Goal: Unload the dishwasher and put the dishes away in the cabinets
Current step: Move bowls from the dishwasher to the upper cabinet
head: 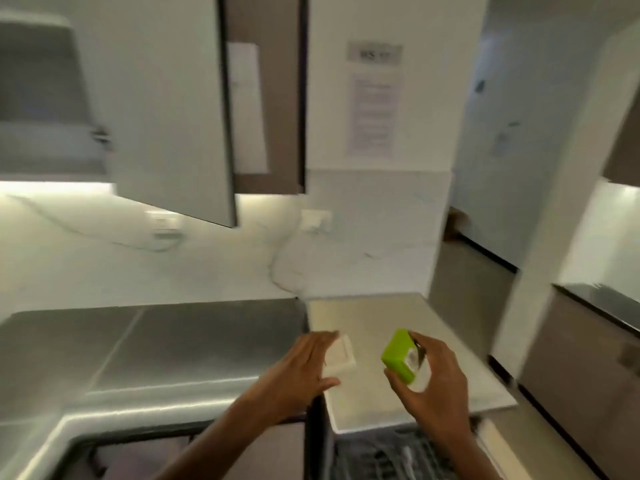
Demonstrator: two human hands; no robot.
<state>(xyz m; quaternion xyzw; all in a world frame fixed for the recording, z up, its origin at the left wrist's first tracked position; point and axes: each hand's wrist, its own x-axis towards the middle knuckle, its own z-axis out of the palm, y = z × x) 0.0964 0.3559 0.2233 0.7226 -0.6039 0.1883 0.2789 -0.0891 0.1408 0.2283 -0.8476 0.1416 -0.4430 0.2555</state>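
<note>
Head view showed the right hand [431, 379] gripping a green box [400, 356] above the pale counter [381, 313]. Left hand [299, 370], fingers straight, touched a white lid [341, 353] lying there.

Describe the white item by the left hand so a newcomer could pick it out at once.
Start at the pale countertop to the right of the steel counter, above the open dishwasher rack. Near its left edge lies a small white square piece, flat, at the fingertips of the left hand. Its neighbour, the green box held in the right hand, is bright and lifted; the blur hides finer detail.
</note>
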